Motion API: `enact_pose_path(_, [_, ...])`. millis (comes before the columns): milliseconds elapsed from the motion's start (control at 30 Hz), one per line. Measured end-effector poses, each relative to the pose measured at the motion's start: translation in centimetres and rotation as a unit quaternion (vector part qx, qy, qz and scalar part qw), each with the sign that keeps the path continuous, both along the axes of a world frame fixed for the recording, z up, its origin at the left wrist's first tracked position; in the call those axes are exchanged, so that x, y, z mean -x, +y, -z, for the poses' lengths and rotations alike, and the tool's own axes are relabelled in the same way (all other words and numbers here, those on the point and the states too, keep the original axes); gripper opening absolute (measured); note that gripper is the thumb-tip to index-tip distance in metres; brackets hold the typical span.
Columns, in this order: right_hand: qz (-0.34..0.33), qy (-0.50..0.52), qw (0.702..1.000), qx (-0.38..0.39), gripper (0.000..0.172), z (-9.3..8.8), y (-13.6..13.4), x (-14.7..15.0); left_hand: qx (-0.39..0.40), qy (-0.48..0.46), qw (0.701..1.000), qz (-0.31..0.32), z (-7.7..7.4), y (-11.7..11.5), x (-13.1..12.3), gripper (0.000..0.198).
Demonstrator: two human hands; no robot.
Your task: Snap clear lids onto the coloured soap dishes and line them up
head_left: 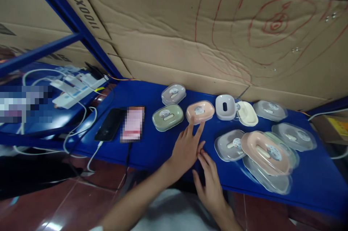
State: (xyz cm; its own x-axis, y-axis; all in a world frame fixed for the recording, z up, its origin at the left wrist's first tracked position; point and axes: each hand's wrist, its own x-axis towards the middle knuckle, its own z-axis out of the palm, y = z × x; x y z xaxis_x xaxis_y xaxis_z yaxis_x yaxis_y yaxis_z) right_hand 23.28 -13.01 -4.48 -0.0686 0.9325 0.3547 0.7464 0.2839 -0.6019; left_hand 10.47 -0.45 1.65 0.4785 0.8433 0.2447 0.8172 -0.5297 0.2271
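Observation:
My left hand (186,146) reaches over the blue table, its fingers stretched toward a peach oval case (199,110) with a clear lid; the fingertips are at the case's near edge, and whether they touch it I cannot tell. Close beside it, my right hand (209,178) hovers near the table edge with fingers apart and nothing in them. A green case (168,117) and a grey case (173,94) lie left of the peach one. To its right are a grey box with a dark slot (225,107) and a cream piece (247,113).
Several lidded cases, among them a stacked peach case (266,152), cover the table's right part. Two phones lie at left, one dark (109,124), one lit (132,124). A white power strip (78,91) with cables sits farther left. A cardboard wall (163,35) rises behind.

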Motion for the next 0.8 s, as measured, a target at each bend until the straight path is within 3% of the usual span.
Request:
enact_pose_path(133, [0.005,0.018,1.0,-0.018,0.055,0.1,-0.2,0.0,-0.001,-0.026,0.995,0.098,-1.8,4.3,-3.8,0.054])
enact_pose_path(233, [-0.011,0.003,0.999,-0.048,0.049,0.1,-0.2,0.1,-0.014,-0.032,0.985,0.168,-2.6,7.5,-8.2,0.054])
enact_pose_path(367, [-0.021,-0.025,0.998,-0.061,0.043,0.1,0.0,0.4,-0.071,0.059,0.974,0.207,-1.9,10.6,-14.6,0.071])
enact_pose_path(467, [-0.019,-0.03,0.998,-0.059,0.04,0.1,0.0,0.5,-0.073,0.103,0.974,0.19,-1.0,11.4,-17.7,0.062])
enact_pose_path(600, [-0.024,-0.036,0.998,-0.055,0.038,0.0,0.0,0.4,-0.098,0.086,0.972,0.195,-0.8,11.0,-17.5,0.044])
enact_pose_path(800, [-0.037,-0.035,0.996,-0.067,0.038,0.0,0.1,0.3,-0.175,0.023,0.967,0.182,-1.5,8.3,-10.6,0.045])
